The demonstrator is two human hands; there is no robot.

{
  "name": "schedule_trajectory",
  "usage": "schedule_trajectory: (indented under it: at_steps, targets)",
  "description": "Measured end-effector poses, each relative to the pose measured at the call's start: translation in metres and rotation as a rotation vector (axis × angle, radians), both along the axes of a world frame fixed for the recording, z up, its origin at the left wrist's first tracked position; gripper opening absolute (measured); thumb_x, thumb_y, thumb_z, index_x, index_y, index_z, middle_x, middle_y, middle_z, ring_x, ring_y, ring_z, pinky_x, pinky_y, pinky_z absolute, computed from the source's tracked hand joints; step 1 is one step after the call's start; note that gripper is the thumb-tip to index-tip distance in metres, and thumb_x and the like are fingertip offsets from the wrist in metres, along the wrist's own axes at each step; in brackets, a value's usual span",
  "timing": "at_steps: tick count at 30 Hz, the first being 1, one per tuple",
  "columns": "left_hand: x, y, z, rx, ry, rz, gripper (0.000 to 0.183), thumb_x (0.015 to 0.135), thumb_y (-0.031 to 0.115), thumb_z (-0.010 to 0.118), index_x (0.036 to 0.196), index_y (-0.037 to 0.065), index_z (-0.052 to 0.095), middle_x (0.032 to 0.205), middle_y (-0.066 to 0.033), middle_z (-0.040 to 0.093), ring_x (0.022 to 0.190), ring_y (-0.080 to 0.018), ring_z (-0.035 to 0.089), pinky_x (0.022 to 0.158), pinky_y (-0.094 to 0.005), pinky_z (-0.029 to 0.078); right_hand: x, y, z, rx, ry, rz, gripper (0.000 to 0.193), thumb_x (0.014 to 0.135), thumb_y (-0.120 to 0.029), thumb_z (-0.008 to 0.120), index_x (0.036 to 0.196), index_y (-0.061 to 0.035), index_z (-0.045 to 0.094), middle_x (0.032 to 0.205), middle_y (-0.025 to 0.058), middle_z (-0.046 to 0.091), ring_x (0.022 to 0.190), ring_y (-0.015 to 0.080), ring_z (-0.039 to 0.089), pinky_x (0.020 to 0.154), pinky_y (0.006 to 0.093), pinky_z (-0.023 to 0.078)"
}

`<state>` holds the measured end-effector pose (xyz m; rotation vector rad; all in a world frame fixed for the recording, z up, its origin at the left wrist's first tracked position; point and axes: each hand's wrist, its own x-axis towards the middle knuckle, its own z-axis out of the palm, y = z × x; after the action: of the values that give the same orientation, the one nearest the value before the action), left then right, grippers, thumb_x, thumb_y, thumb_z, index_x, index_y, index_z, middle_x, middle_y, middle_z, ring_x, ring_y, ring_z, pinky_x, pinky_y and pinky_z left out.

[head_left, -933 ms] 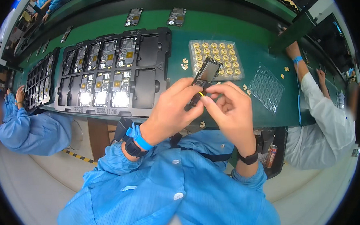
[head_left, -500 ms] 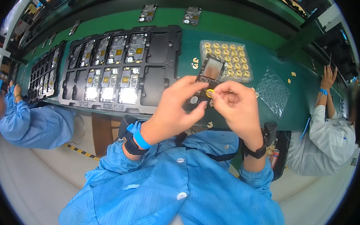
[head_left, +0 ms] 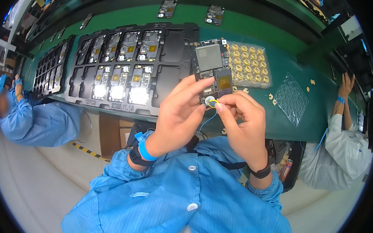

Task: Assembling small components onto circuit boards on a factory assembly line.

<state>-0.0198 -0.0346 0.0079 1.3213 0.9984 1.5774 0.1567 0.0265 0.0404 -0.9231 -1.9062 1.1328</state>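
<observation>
Blue smock [head_left: 147, 215], thin pinstripes, round white buttons [head_left: 192, 207] down front, small pale strip [head_left: 139, 194] left chest. Sleeves [head_left: 118, 168] same blue, gathered at cuffs. Left wrist: bright blue strap [head_left: 146, 150], black band [head_left: 136, 157] beside it. Right wrist: black wristband [head_left: 261, 172].

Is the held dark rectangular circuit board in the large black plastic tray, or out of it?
Out: the left hand holds the board raised beside the tray.
</observation>
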Motion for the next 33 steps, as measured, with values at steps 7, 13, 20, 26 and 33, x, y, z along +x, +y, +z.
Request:
schedule_trajectory:
  at_steps: [7, 13, 20, 26, 33]
  targets:
    - [0.013, -0.004, 0.008, 0.050, -0.023, 0.038, 0.054, 0.096, -0.019, 0.049, 0.150, -0.014, 0.047, 0.145, -0.0191, 0.047, 0.141, -0.0302, 0.052, 0.115, -0.0388, 0.045, -0.005, -0.003, 0.003, 0.093, -0.006, -0.039, 0.005, 0.093, -0.001, 0.073, 0.093, 0.0033, 0.069, 0.081, 0.0080, 0.063, 0.062, 0.0126, 0.058, 0.055, 0.0275, 0.043]
    - [0.019, -0.004, 0.009, 0.075, 0.053, 0.136, 0.052, 0.095, -0.021, 0.054, 0.147, -0.015, 0.050, 0.137, -0.0179, 0.051, 0.130, -0.0253, 0.057, 0.106, -0.0337, 0.048, -0.006, -0.005, 0.002, 0.110, -0.002, -0.065, 0.005, 0.090, 0.001, 0.074, 0.089, 0.0029, 0.069, 0.079, 0.0067, 0.062, 0.058, 0.0106, 0.056, 0.052, 0.0267, 0.042]
    - [0.018, -0.008, 0.011, 0.048, 0.129, 0.203, 0.048, 0.094, -0.021, 0.057, 0.142, -0.014, 0.056, 0.124, -0.0144, 0.055, 0.107, -0.0167, 0.061, 0.089, -0.0262, 0.051, -0.008, -0.009, 0.006, 0.032, 0.022, -0.085, 0.006, 0.089, 0.001, 0.077, 0.088, 0.0030, 0.071, 0.076, 0.0054, 0.062, 0.058, 0.0091, 0.056, 0.052, 0.0257, 0.041]
    - [0.018, -0.007, 0.008, 0.065, 0.118, 0.208, 0.048, 0.094, -0.022, 0.057, 0.141, -0.015, 0.056, 0.129, -0.0159, 0.055, 0.114, -0.0200, 0.062, 0.095, -0.0299, 0.053, -0.006, -0.006, 0.003, -0.043, 0.071, -0.063, 0.005, 0.087, 0.002, 0.078, 0.088, 0.0032, 0.073, 0.075, 0.0052, 0.064, 0.059, 0.0081, 0.058, 0.053, 0.0248, 0.042]
    - [0.021, -0.008, 0.004, 0.069, -0.001, 0.184, 0.049, 0.094, -0.023, 0.056, 0.143, -0.016, 0.054, 0.135, -0.0176, 0.053, 0.127, -0.0268, 0.061, 0.104, -0.0351, 0.053, -0.005, -0.008, 0.007, -0.013, 0.067, -0.088, 0.007, 0.086, 0.003, 0.079, 0.092, 0.0019, 0.075, 0.079, 0.0054, 0.066, 0.063, 0.0091, 0.061, 0.056, 0.0255, 0.046]
